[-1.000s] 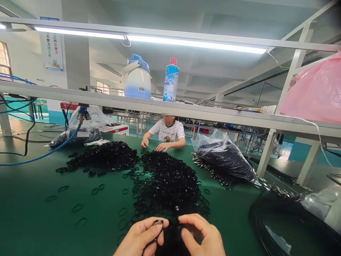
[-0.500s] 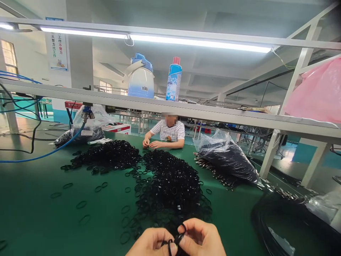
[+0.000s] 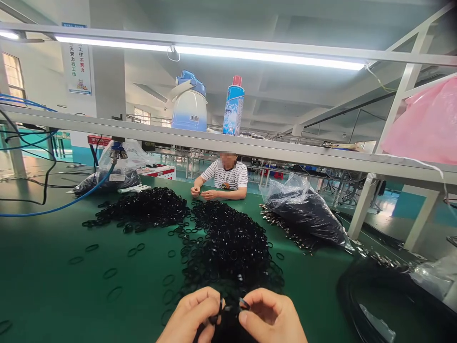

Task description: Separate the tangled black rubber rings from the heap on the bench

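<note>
My left hand [image 3: 191, 317] and my right hand [image 3: 273, 319] meet at the bottom edge of the view, both with fingers curled in a pinch. Between their fingertips they hold a small black rubber ring [image 3: 230, 305], over a dark bunch of more rings below. Just beyond my hands a big pile of black rubber rings [image 3: 226, 245] lies on the green table [image 3: 53, 281]. A second pile of rings [image 3: 146, 207] lies further back on the left.
A person in a striped shirt [image 3: 224, 178] sits across the table, handling rings. A clear bag of black parts [image 3: 307, 212] lies at the right, another bag [image 3: 114, 174] at the back left. Loose rings [image 3: 109, 273] dot the left. A jug [image 3: 189, 102] and spray can [image 3: 233, 105] stand on the shelf.
My hands drew closer together and both fingertips now pinch the ring between them. The view shifted slightly to the left. The person opposite brought both hands together.
</note>
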A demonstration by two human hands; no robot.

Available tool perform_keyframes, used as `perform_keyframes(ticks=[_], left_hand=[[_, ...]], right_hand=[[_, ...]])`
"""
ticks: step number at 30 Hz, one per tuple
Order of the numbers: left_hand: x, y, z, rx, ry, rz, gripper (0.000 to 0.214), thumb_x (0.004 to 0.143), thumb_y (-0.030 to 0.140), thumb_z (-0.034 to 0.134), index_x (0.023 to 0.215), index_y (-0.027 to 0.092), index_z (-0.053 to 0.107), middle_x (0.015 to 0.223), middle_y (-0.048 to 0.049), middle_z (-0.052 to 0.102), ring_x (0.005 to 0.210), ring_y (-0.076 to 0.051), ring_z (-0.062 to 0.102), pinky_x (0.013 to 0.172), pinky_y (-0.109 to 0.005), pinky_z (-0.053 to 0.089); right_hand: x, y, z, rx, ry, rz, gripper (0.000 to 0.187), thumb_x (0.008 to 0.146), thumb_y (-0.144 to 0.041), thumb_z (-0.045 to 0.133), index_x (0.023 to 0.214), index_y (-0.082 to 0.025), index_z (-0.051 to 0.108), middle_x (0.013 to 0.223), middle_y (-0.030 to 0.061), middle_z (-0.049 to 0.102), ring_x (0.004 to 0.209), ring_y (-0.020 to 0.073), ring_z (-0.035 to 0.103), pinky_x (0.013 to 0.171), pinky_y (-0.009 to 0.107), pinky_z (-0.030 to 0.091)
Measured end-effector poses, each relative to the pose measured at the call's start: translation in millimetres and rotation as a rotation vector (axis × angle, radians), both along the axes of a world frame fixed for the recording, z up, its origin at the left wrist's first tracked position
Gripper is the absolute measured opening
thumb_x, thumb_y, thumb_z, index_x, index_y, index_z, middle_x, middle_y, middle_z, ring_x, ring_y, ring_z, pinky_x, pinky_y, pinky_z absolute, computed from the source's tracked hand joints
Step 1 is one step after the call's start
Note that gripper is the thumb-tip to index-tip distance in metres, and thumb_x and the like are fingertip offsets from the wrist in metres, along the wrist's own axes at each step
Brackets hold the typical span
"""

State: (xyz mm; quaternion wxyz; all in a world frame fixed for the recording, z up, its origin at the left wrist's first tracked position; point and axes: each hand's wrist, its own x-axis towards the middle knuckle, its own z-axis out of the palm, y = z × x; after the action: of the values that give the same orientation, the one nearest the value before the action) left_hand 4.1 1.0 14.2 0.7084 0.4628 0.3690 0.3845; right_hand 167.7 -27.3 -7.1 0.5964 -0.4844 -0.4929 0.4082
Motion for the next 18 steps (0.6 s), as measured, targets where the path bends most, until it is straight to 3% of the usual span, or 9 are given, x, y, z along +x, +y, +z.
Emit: perform_keyframes(ticks=[3, 8, 12, 15, 18], left_hand=[[-3.6, 4.6, 2.4, -0.031, -0.046, 0.036, 0.024, 0.067, 0.035, 0.067, 0.059, 0.016, 0.055, 0.052, 0.0065, 0.046, 0.038, -0.001, 0.017, 0.036, -0.018, 0.005], [-3.8, 5.5, 4.1, 0.012, 0.088, -0.074, 0.027, 0.069, 0.041, 0.071, 0.080, 0.019, 0.061, 0.040, 0.0139, 0.030, 0.033, -0.001, 0.012, 0.035, -0.018, 0.003], [-0.6, 4.1, -0.6, 0.024, 0.161, -0.212, 0.043, 0.064, 0.060, 0.069, 0.073, 0.019, 0.059, 0.040, 0.0131, 0.034, 0.029, -0.001, 0.015, 0.033, -0.020, 0.003], [0.7, 5.4, -6.4, 0.057, 0.154, -0.170, 0.046, 0.064, 0.062, 0.068, 0.083, 0.021, 0.059, 0.045, 0.0135, 0.036, 0.030, -0.001, 0.013, 0.034, -0.020, 0.002], [1.7, 7.1, -12.7, 0.137, 0.131, -0.123, 0.043, 0.057, 0.054, 0.077, 0.072, 0.017, 0.059, 0.048, 0.0115, 0.040, 0.034, 0.000, 0.017, 0.036, -0.021, 0.003]], right_hand=[[1.3, 1.0, -0.4, -0.004, -0.012, -0.077, 0.014, 0.057, -0.028, 0.074, 0.061, -0.016, 0.068, 0.053, 0.0003, 0.062, 0.049, 0.0120, 0.050, 0.047, 0.021, 0.037], [0.4, 3.6, -8.5, -0.015, -0.118, -0.062, 0.013, 0.057, -0.028, 0.070, 0.060, -0.016, 0.066, 0.052, -0.0001, 0.059, 0.048, 0.0115, 0.047, 0.046, 0.021, 0.033], [-1.8, 3.4, -12.7, -0.016, -0.231, -0.087, 0.016, 0.059, -0.033, 0.068, 0.061, -0.017, 0.067, 0.052, -0.0002, 0.058, 0.046, 0.0110, 0.045, 0.044, 0.021, 0.031], [-2.5, 1.4, -9.9, -0.019, -0.169, -0.064, 0.019, 0.060, -0.035, 0.071, 0.061, -0.016, 0.068, 0.050, -0.0007, 0.057, 0.046, 0.0113, 0.047, 0.045, 0.021, 0.033], [-3.0, -1.0, -4.4, -0.069, -0.033, -0.001, 0.026, 0.055, -0.039, 0.077, 0.062, -0.016, 0.067, 0.048, -0.0015, 0.057, 0.044, 0.0110, 0.049, 0.043, 0.021, 0.036]])
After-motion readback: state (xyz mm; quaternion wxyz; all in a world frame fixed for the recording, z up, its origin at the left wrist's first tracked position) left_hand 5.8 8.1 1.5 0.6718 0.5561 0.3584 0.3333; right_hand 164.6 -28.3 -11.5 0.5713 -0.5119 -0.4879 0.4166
